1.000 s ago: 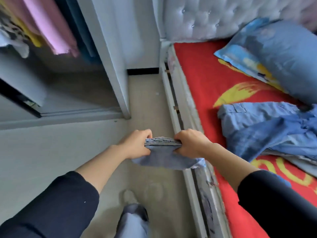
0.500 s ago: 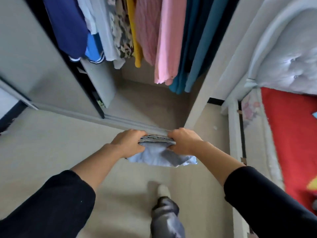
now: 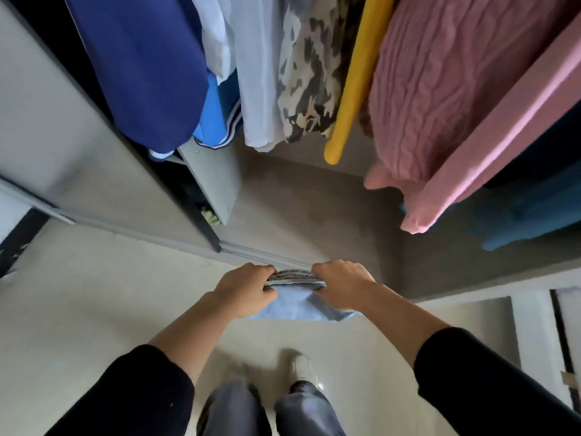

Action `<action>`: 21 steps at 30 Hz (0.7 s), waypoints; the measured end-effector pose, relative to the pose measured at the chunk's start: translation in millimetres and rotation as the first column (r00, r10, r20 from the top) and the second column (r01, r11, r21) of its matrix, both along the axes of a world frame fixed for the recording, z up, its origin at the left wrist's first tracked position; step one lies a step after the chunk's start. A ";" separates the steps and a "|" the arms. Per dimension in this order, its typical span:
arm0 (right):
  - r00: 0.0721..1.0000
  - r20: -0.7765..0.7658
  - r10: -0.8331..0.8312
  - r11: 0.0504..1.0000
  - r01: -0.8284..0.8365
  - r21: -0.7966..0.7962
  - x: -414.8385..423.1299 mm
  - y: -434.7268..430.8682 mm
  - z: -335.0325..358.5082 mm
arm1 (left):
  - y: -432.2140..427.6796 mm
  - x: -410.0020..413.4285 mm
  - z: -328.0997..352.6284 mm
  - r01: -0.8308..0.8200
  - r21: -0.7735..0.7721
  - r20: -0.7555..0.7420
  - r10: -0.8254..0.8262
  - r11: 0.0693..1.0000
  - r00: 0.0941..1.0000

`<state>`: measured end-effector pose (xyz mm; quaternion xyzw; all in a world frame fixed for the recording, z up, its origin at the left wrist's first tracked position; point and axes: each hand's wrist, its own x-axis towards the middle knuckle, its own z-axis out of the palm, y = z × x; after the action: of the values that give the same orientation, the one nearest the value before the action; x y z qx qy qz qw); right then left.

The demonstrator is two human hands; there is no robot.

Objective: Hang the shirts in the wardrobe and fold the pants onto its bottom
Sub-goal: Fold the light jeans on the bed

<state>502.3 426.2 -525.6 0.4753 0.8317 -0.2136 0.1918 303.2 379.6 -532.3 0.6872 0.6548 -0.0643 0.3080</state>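
- Head view: the folded pants point(image 3: 295, 305), light blue with their stacked layers showing along the top edge, hang between my two hands. They are in the air above the floor point(image 3: 78, 309), just in front of the wardrobe's front rail point(image 3: 261, 254).
- My left hand point(image 3: 243, 289) grips the bundle's left end, fingers curled tight over the top edge.
- My right hand point(image 3: 342, 286) grips the right end the same way, knuckles up.
- Both forearms reach forward and angle inward, bare below my black sleeves point(image 3: 141, 388).
- Beyond the rail lies the grey wardrobe bottom point(image 3: 314, 209).
- Over it hang a navy shirt point(image 3: 141, 64), a white shirt point(image 3: 251, 73), a blotch-patterned top point(image 3: 308, 73), a yellow sleeve point(image 3: 349, 89), a pink knit sweater point(image 3: 440, 89), a pink shirt point(image 3: 487, 146) and a teal garment point(image 3: 518, 221).
- The sliding door point(image 3: 47, 136) stands at the left.
- My shoe point(image 3: 303, 368) is on the floor beneath the pants.
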 end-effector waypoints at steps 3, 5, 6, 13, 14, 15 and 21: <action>0.999 0.003 -0.051 0.999 0.051 0.009 -36.0 35.7 -22.9 | 44.5 -34.2 -27.3 0.057 0.010 -0.048 -0.057 0.998 0.997; 0.997 -0.011 -0.078 0.995 0.078 0.062 -60.8 61.5 -47.9 | 80.3 -56.9 -53.1 0.105 0.033 -0.109 -0.100 0.994 0.989; 0.997 -0.017 -0.080 0.992 0.081 0.100 -73.1 76.7 -64.2 | 99.3 -66.9 -68.9 0.140 0.068 -0.158 -0.128 0.988 0.979; 0.991 0.082 -0.102 0.926 0.065 0.371 -124.2 177.0 -204.5 | 212.3 -97.2 -207.2 0.317 0.301 -0.371 -0.196 0.899 0.908; 0.988 0.068 -0.137 0.915 0.100 0.391 -126.9 190.5 -223.4 | 227.6 -97.6 -225.7 0.281 0.318 -0.347 -0.165 0.905 0.923; 0.984 0.056 -0.169 0.905 0.132 0.405 -129.4 203.3 -240.2 | 242.1 -98.1 -242.7 0.248 0.343 -0.332 -0.130 0.906 0.934; 0.991 0.049 -0.122 0.801 0.069 0.595 -144.2 268.8 -332.2 | 311.9 -114.3 -340.9 0.140 0.650 -0.227 0.016 0.747 0.974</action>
<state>358.1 695.0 -857.8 0.5611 0.8230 0.0670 0.0584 188.9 691.4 -873.2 0.7616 0.6414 0.0867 -0.0317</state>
